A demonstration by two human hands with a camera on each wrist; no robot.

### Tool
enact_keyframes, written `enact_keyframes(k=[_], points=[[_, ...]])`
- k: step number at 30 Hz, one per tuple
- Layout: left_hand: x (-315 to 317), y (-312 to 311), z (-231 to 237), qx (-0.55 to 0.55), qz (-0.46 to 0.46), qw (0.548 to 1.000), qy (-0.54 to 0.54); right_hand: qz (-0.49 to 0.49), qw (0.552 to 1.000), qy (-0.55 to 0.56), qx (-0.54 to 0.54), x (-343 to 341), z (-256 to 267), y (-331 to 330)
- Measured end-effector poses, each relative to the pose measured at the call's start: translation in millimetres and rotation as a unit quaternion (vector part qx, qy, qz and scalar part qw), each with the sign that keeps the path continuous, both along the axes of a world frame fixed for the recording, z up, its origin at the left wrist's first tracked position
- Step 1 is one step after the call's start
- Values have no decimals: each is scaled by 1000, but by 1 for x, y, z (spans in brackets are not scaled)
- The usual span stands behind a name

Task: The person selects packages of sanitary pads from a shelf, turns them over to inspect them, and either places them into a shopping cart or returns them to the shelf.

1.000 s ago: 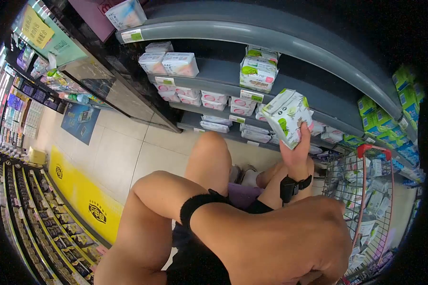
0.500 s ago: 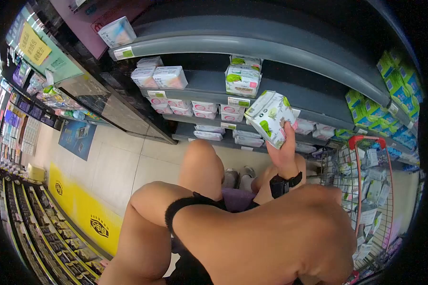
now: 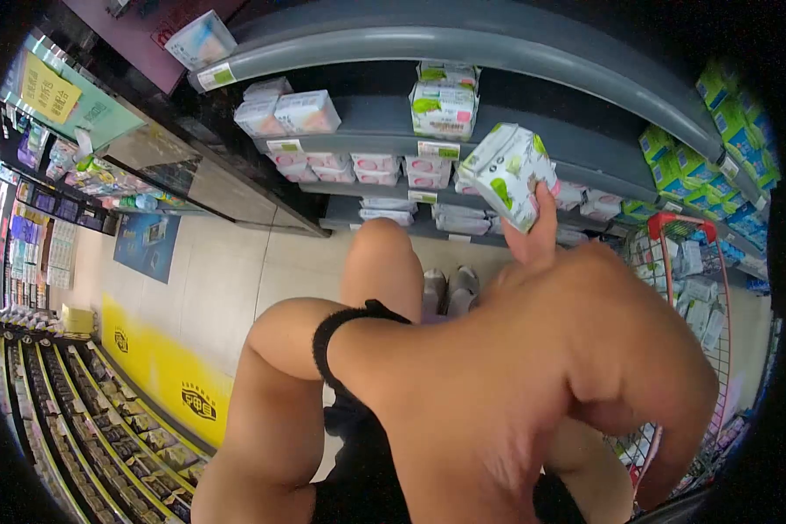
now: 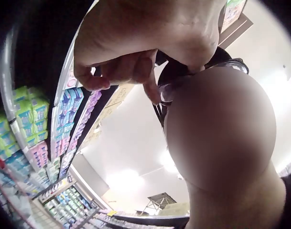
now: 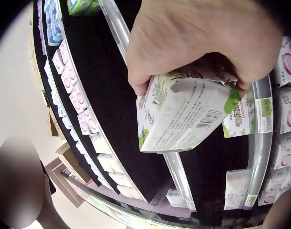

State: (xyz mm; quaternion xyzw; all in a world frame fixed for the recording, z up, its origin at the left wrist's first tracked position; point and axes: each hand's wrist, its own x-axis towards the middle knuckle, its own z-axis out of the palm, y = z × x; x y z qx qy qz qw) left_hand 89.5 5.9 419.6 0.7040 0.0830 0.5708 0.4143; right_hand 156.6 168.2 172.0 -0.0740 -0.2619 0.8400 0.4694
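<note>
My right hand (image 3: 540, 218) grips a white pack of sanitary pads (image 3: 508, 170) with green leaf prints, held up in front of the shelves. In the right wrist view the thumb and fingers clasp the pack (image 5: 179, 117) at its sides, and its barcode face shows. Close to the head camera, my left hand (image 3: 611, 349) looms large with bent fingers and hides my right wrist. In the left wrist view this hand (image 4: 145, 43) is up at the face, its fingertips right at the glasses (image 4: 167, 93); I cannot tell whether they pinch the frame.
Dark shelves (image 3: 367, 144) ahead hold several white packs (image 3: 306, 113) and a leaf-printed stack (image 3: 444, 109). Green packs (image 3: 681, 166) fill the right side. A red-handled wire cart (image 3: 686, 227) with packs stands at my right. My bent knees are below; a black pillar (image 3: 210, 157) rises at the left.
My left hand has shifted up and right in the head view, now covering my right wrist and part of the cart. The right hand still holds the pack in front of the shelf.
</note>
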Motion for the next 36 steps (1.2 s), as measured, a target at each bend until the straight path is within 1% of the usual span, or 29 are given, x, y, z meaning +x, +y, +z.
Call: enact_keyframes(k=[3,6,9,12,13,16,17,18,19,20,21,22,23,24,26,29,30,31,32,33,35,36], points=[[-4,0,-1,-1,14,1000,12,6,999,-26,29,5,6,-2],[-6,1,-3,0,20,1000,17,24,999,-4,26,8,1,1],[-9,1,-3,-5,20,1000,24,30,999,30,-12,9,4,0],[-12,3,-5,-12,12,999,32,26,998,56,-22,9,9,-1],[-12,3,-5,-12,10,999,35,-16,1000,3,-21,12,0,5],[-17,14,-14,-21,25,998,56,-64,997,13,-35,9,24,0],[-21,21,-19,-28,35,997,66,13,999,22,-45,18,19,6],[-27,30,-28,-51,53,994,76,89,994,28,-54,35,8,15],[-37,40,-38,-73,68,991,91,74,995,23,-54,42,7,17],[-44,54,-60,-93,74,992,41,60,997,17,-54,48,7,19],[-54,64,-79,-210,104,972,27,-44,998,3,-42,40,13,16],[-56,83,-106,-204,143,967,-55,-147,989,-9,-29,35,17,14],[-65,99,-133,-212,166,959,-90,-158,985,-15,-65,39,12,17],[-77,112,-161,-223,191,948,-125,-152,987,-23,-53,41,13,16],[-95,129,-212,-231,222,917,-238,-132,990,-45,-33,43,14,13],[-117,129,-233,-246,276,901,-228,-59,996,-66,11,46,0,13],[-117,125,-234,-250,318,891,-206,-37,996,-72,27,42,-1,10],[-117,125,-231,-251,359,881,-180,-44,996,-81,13,37,4,6],[-120,126,-228,-249,397,870,-152,-53,993,-100,34,30,0,8],[-120,125,-230,-252,355,885,-163,-64,989,-120,54,23,-4,9],[-110,124,-236,-240,370,891,-112,-81,981,-153,90,14,-8,8],[-102,121,-237,-234,378,892,-87,-109,965,-200,132,9,-11,7]])
